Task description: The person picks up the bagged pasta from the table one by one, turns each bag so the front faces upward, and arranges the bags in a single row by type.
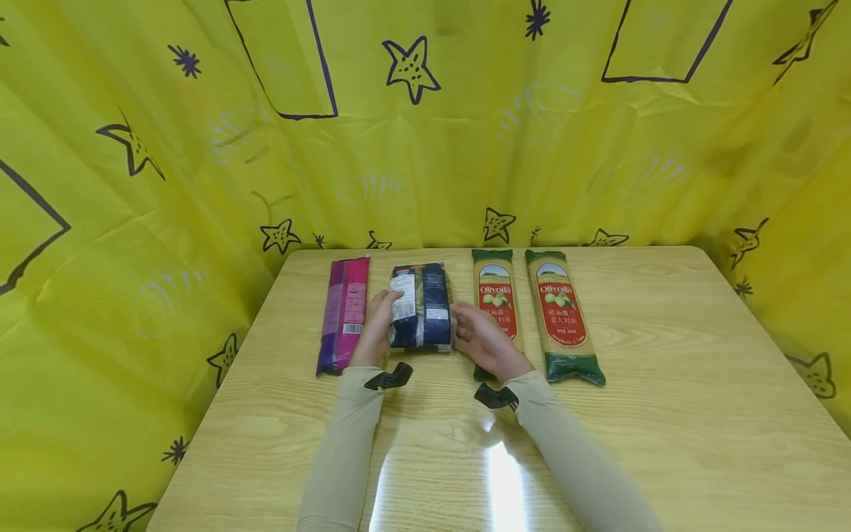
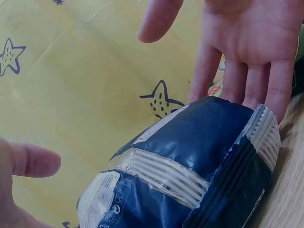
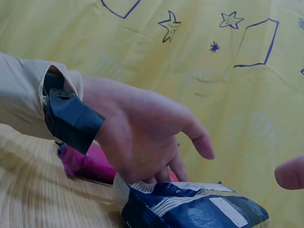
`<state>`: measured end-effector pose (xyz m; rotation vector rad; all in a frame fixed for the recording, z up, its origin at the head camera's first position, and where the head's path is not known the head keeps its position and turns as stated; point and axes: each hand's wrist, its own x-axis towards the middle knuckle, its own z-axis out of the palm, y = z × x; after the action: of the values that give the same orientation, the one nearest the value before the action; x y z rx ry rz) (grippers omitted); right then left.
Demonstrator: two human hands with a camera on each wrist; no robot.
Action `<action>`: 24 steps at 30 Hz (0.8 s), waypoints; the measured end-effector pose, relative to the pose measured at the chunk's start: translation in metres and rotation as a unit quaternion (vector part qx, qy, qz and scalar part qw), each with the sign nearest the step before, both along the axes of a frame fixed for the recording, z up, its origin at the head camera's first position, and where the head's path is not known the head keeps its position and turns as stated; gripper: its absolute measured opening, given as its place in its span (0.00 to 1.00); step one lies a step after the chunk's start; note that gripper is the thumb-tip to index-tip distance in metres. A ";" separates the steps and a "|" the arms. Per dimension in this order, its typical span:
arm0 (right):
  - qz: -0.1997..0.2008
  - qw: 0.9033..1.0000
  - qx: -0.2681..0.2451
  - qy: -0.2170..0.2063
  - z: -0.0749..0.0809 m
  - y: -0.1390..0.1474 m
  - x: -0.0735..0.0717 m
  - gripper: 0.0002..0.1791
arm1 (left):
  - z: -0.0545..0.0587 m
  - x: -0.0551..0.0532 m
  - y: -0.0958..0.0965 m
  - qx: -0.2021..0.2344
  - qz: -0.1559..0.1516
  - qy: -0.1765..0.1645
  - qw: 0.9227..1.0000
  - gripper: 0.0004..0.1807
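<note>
A plump dark blue food bag [image 1: 433, 314] with white labels and a striped seam lies on the table between my two hands. My left hand [image 1: 376, 329] is at its left side, fingers against the lower edge and thumb raised, as the right wrist view shows. On the opposite side, my right hand [image 1: 488, 341] has fairly straight fingers against the bag's end, with its thumb [image 2: 159, 21] held away. The right forearm and hand cover part of a green-ended Olivoila spaghetti pack [image 1: 495, 284]. Just left of my left hand is a pink and purple packet [image 1: 344, 314].
A second Olivoila spaghetti pack [image 1: 564, 318] lies slightly slanted to the right. All the packs rest on a light wooden table [image 1: 678, 384]. A yellow curtain [image 1: 439, 148] with starfish drawings hangs along its back and sides.
</note>
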<state>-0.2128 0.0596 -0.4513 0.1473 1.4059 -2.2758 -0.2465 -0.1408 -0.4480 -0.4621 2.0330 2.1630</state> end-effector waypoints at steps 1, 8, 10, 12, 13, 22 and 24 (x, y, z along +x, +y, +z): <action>-0.003 1.000 0.001 -0.001 0.000 0.000 0.000 0.29 | 0.000 0.000 0.000 -0.001 0.000 0.000 1.000 0.44; -0.001 1.000 -0.009 -0.014 0.001 0.001 -0.001 0.06 | 0.000 0.001 -0.001 -0.007 -0.007 -0.005 1.000 0.45; -0.003 1.000 -0.011 -0.024 0.002 0.001 -0.001 0.08 | 0.000 0.001 -0.001 -0.008 -0.009 -0.006 1.000 0.45; -0.004 1.000 -0.010 -0.030 0.002 0.000 -0.001 0.09 | 0.001 0.001 -0.001 -0.007 -0.009 -0.006 1.000 0.45; -0.004 0.999 -0.010 -0.031 0.002 0.001 -0.001 0.09 | 0.001 0.001 -0.001 -0.006 -0.010 -0.006 1.000 0.45; 0.006 1.000 0.001 -0.030 0.000 0.003 -0.004 0.15 | 0.003 0.001 -0.001 0.009 -0.020 -0.001 1.000 0.41; 0.009 1.000 0.009 -0.029 0.000 0.003 -0.004 0.17 | 0.003 0.001 0.000 0.004 -0.019 -0.002 1.000 0.40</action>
<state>-0.2166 0.0622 -0.4511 0.2035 1.3941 -2.2275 -0.2456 -0.1412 -0.4449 -0.4238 2.0129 2.1463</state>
